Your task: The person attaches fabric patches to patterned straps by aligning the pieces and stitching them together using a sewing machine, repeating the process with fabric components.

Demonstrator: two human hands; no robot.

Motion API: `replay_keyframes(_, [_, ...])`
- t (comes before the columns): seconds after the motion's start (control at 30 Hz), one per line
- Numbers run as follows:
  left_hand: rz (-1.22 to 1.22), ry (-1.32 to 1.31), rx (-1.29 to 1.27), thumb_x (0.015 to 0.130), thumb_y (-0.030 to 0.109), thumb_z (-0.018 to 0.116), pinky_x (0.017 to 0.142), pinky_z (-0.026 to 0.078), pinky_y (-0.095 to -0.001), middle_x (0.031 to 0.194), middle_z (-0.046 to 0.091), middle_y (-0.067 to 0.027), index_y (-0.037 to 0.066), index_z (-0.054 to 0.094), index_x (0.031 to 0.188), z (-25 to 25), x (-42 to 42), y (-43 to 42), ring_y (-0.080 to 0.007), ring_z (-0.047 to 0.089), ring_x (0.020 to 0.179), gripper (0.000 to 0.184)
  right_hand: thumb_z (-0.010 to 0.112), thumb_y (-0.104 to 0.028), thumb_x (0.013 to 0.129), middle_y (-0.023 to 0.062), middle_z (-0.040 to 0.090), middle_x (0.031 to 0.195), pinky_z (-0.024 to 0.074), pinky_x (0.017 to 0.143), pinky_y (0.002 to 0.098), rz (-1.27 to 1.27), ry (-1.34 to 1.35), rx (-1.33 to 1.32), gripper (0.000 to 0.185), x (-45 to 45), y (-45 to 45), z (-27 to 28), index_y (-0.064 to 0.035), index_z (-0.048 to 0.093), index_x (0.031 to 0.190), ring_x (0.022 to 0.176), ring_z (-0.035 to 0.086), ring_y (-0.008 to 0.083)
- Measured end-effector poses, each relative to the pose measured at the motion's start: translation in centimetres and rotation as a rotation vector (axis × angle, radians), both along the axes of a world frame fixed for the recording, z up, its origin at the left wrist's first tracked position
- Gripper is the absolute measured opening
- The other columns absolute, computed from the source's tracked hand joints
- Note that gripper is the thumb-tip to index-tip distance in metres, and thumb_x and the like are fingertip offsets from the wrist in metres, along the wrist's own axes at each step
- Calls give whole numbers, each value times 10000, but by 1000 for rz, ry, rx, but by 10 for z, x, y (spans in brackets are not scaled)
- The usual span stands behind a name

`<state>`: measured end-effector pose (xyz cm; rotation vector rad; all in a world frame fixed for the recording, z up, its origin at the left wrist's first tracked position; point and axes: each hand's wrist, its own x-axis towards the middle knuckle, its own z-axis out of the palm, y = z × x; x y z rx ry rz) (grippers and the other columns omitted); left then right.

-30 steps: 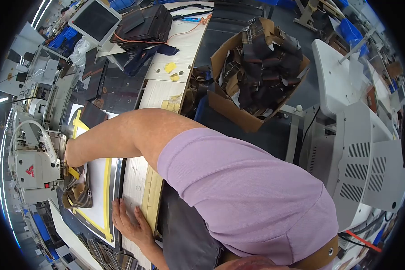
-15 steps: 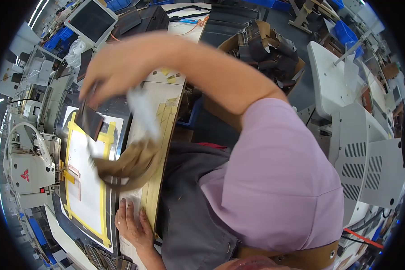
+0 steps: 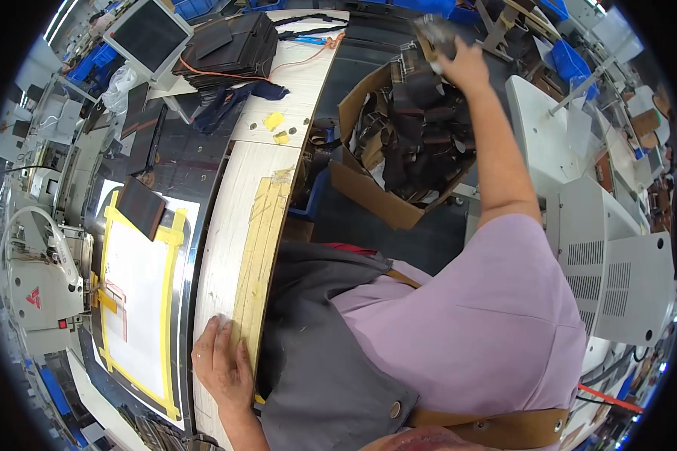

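My left hand [image 3: 224, 366] lies on the pale wooden table edge [image 3: 212, 282], fingers stretched out near the yellow-taped strip [image 3: 259, 237]. Far out to the right, my right hand [image 3: 466, 68] is beyond the cardboard box [image 3: 380, 192], its fingers around a blurred brown-grey piece of material [image 3: 434, 34]. The exact kind of that piece cannot be made out. Dark scraps and pieces [image 3: 421, 124] fill the box. In front of me a white sheet [image 3: 139, 301] framed with yellow tape carries a reddish outline, and a dark flat piece [image 3: 141, 207] lies over its far right corner.
A white sewing machine head [image 3: 45, 282] stands beyond the sheet. At the table's right end are a stack of dark flat panels [image 3: 233, 49], a dark blue cloth [image 3: 237, 101] and a monitor [image 3: 149, 36]. A white machine housing [image 3: 609, 255] is behind me.
My right hand has swung from above the sheet out past the box. The brown material that was moving over the table edge is gone from there. My left hand stays on the table edge.
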<state>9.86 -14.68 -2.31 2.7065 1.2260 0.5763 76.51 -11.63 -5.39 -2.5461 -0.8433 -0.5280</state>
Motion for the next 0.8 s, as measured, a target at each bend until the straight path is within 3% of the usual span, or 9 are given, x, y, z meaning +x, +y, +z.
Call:
replay_keyframes(0.1, [16,5,-12,878,55,671,967,466,-431,1300,644,-187,22,687,1183,0,-2,-1,-371,611,1133,308,803,-562,742,270,490,1424,492,1023,514,-54,249,-408,731,-24,-10,-44,-118,662,1305,1317,519,423])
replay_keyframes(0.27, [22,23,-12,877,56,668,962,464,-443,1297,643,-195,7,687,1164,5,-2,-4,-381,613,1117,292,795,-447,772,261,472,1465,434,1019,585,39,-380,-138,572,-75,10,-38,-132,693,1240,1379,443,429])
replay_keyframes(0.43, [-128,69,-43,787,8,723,964,478,-458,1276,643,-201,-13,692,1153,10,4,-2,-389,620,1121,368,762,-371,823,262,552,1385,444,1063,499,720,-253,267,521,-198,72,41,-113,671,1266,1280,535,407])
replay_keyframes(0.5, [-202,48,-42,780,10,728,966,478,-461,1266,649,-196,-11,692,1156,8,8,3,-388,626,1120,378,731,-343,847,182,593,1370,431,1070,466,1079,-107,377,439,-266,96,61,-113,688,1218,1296,536,338])
replay_keyframes(0.57, [-255,7,-36,783,36,731,964,481,-463,1246,661,-189,-9,698,1142,3,14,8,-388,635,1119,363,703,-300,847,138,672,1188,548,834,446,1384,-49,439,317,-345,107,77,-97,716,1090,1086,661,306])
replay_keyframes(0.6, [-249,-32,-46,788,45,730,963,481,-463,1246,662,-187,-10,700,1134,1,14,10,-387,635,1122,351,697,-282,836,102,692,1061,560,719,439,1539,2,364,258,-383,108,80,-89,711,1006,943,698,294])
replay_keyframes(0.63, [-242,-70,-58,794,54,730,963,481,-463,1245,663,-185,-10,702,1125,-1,14,12,-386,634,1125,338,659,-388,886,73,705,975,545,757,456,1614,39,75,282,-425,116,75,-144,743,1000,917,702,282])
replay_keyframes(0.67, [-236,-108,-75,800,63,729,962,481,-462,1244,664,-183,-10,704,1117,-2,13,14,-385,634,1128,326,639,-407,900,72,708,895,542,718,461,1862,-81,353,280,-466,129,51,-153,731,971,860,709,285])
replay_keyframes(0.8, [-192,-185,-49,876,92,667,988,485,-442,1193,689,-182,-8,711,1092,-5,-5,17,-369,651,1105,242,651,-394,874,64,706,762,498,606,478,2281,-135,18,293,-569,107,48,-120,716,795,745,692,300])
